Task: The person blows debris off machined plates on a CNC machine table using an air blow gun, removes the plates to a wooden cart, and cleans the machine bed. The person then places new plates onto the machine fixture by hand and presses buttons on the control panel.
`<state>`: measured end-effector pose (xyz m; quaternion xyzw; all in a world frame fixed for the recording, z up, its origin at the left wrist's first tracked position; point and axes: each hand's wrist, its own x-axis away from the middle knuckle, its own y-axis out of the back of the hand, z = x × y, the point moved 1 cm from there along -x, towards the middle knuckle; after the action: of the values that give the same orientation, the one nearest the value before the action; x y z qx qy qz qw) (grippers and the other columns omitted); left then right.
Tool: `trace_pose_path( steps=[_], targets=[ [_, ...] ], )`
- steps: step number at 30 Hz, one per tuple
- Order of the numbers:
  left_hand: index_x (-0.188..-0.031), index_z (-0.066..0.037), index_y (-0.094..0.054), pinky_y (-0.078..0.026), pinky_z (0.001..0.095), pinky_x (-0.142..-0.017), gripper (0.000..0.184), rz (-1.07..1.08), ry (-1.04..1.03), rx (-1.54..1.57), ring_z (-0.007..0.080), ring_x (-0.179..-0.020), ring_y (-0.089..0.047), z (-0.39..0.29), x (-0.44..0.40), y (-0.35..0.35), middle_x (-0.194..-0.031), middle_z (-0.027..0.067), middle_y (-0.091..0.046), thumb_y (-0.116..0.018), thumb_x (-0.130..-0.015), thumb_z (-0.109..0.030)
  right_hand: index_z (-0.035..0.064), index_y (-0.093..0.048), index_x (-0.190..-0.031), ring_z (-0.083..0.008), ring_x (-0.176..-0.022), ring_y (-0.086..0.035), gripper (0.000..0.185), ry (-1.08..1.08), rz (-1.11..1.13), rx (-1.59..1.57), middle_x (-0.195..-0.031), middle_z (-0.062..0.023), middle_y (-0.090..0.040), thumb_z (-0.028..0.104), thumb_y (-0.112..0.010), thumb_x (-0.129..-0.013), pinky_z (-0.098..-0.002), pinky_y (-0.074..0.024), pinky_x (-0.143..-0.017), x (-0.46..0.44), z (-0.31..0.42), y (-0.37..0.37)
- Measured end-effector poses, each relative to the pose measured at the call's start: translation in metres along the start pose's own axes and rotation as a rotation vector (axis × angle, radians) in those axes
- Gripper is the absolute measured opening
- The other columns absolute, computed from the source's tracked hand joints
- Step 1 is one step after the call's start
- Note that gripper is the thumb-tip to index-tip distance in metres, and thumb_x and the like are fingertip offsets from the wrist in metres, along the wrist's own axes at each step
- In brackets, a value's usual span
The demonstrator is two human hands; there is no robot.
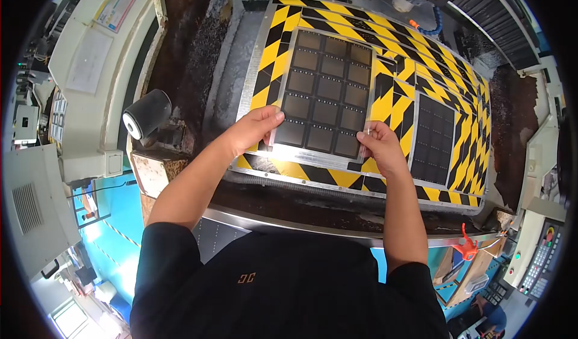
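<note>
At the far left, a colourful printed sheet [117, 5] is hanging on a pale machine panel [127, 45]; nearer, a black cylinder with a white end [149, 113] is lying tilted. A blue segmented hose with an orange tip [438, 23] is curving at the far right. At the near right, a bright red pistol-shaped tool [466, 244] is resting.
</note>
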<state>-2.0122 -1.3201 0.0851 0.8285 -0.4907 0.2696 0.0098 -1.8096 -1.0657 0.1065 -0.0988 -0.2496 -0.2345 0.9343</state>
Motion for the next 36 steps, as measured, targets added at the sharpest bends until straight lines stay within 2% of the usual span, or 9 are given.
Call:
trace_pose_path(
  steps=[3, 5, 8, 12, 15, 17, 19, 24, 36],
  targets=[
    [-0.099, -0.008, -0.059, -0.041, 0.023, -0.055, 0.016, -0.003, -0.082, -0.174, 0.0069, -0.058, -0.048, -0.006, 0.001, 0.0, -0.065, -0.0048, -0.048, -0.057, -0.096, -0.023, 0.0005, -0.055, -0.108, -0.0125, -0.065, -0.058, 0.031, -0.051, -0.007, 0.138, -0.076, -0.0036, -0.06, 0.012, -0.071, -0.084, -0.0267, -0.0478, -0.059, -0.001, -0.005, -0.003],
    [-0.096, -0.009, -0.06, -0.043, 0.0265, -0.055, 0.012, -0.051, -0.183, -0.405, 0.0127, -0.058, -0.054, -0.054, 0.024, -0.005, -0.065, -0.0002, -0.053, -0.059, -0.093, -0.021, -0.0003, -0.055, -0.115, -0.0223, -0.075, -0.061, 0.043, 0.241, -0.358, 0.93, -0.082, -0.0098, -0.063, 0.015, -0.075, -0.079, -0.0343, -0.0496, -0.071, 0.014, 0.016, -0.008],
    [-0.089, -0.01, -0.062, -0.046, 0.0361, -0.058, 0.006, -0.239, -0.63, -1.288, 0.0265, -0.066, -0.06, -0.14, 0.061, -0.028, -0.069, 0.0087, -0.059, -0.063, -0.083, -0.012, 0.0027, -0.058, -0.117, -0.0307, -0.09, -0.061, 0.047, 1.127, -0.776, 1.371, -0.097, -0.0137, -0.066, 0.016, -0.077, -0.075, -0.0409, -0.0457, -0.084, 0.059, 0.113, -0.035],
    [-0.093, -0.009, -0.065, -0.048, 0.0427, -0.071, 0.016, -0.343, -0.868, -1.662, 0.033, -0.081, -0.062, -0.19, 0.078, -0.057, -0.081, 0.0097, -0.065, -0.066, -0.077, -0.008, 0.004, -0.06, -0.111, -0.0334, -0.089, -0.063, 0.037, 0.83, -0.348, 1.63, -0.095, -0.0141, -0.068, 0.011, -0.073, -0.077, -0.0402, -0.0479, -0.081, 0.09, 0.15, -0.035],
    [-0.106, -0.01, -0.063, -0.047, 0.0441, -0.083, 0.032, -0.438, -1.051, -1.605, 0.0345, -0.095, -0.06, -0.199, 0.069, -0.051, -0.099, 0.0133, -0.065, -0.07, -0.075, -0.009, 0.0038, -0.06, -0.107, -0.0363, -0.074, -0.063, 0.03, 0.55, -0.143, 1.206, -0.085, -0.0155, -0.067, 0.007, -0.07, -0.079, -0.0381, -0.0501, -0.068, 0.081, 0.132, -0.039],
    [-0.117, -0.01, -0.061, -0.045, 0.0442, -0.091, 0.046, -0.586, -1.2, -1.459, 0.0353, -0.105, -0.058, -0.192, 0.056, -0.039, -0.111, 0.016, -0.063, -0.072, -0.072, -0.008, 0.0054, -0.057, -0.105, -0.0227, -0.056, -0.058, 0.024, 0.412, -0.105, 0.883, -0.072, -0.008, -0.064, 0.004, -0.067, -0.083, -0.0298, -0.0453, -0.053, 0.054, 0.087, -0.027],
    [-0.127, -0.011, -0.055, -0.044, 0.042, -0.099, 0.06, -0.443, -0.931, -1.39, 0.0364, -0.118, -0.052, -0.151, 0.04, -0.021, -0.125, 0.0182, -0.057, -0.076, -0.071, -0.009, 0.0057, -0.055, -0.105, -0.014, -0.055, -0.055, 0.022, 0.166, -0.017, 0.323, -0.069, -0.003, -0.061, 0.003, -0.065, -0.086, -0.0262, -0.0427, -0.051, 0.02, 0.025, -0.015],
    [-0.145, -0.016, -0.036, -0.033, 0.0481, -0.109, 0.082, -0.058, -0.321, -1.654, 0.0397, -0.138, -0.031, -0.015, 0.01, 0.01, -0.149, 0.0164, -0.035, -0.075, -0.074, -0.025, 0.0037, -0.053, -0.104, -0.0068, -0.056, -0.051, 0.021, 0.01, 0.008, 0.001, -0.069, 0.001, -0.058, 0.002, -0.064, -0.087, -0.0224, -0.0396, -0.049, -0.015, -0.05, -0.031],
    [-0.148, -0.023, -0.031, -0.015, 0.049, -0.118, 0.075, 0.082, -0.135, -1.626, 0.0363, -0.146, -0.012, 0.014, -0.002, 0.013, -0.159, 0.008, -0.017, -0.066, -0.081, -0.024, -0.0005, -0.058, -0.101, -0.0093, -0.051, -0.053, 0.024, -0.037, -0.172, 0.259, -0.068, -0.0039, -0.061, 0.008, -0.071, -0.083, -0.0239, -0.0419, -0.048, -0.023, -0.067, -0.02]
  ],
)
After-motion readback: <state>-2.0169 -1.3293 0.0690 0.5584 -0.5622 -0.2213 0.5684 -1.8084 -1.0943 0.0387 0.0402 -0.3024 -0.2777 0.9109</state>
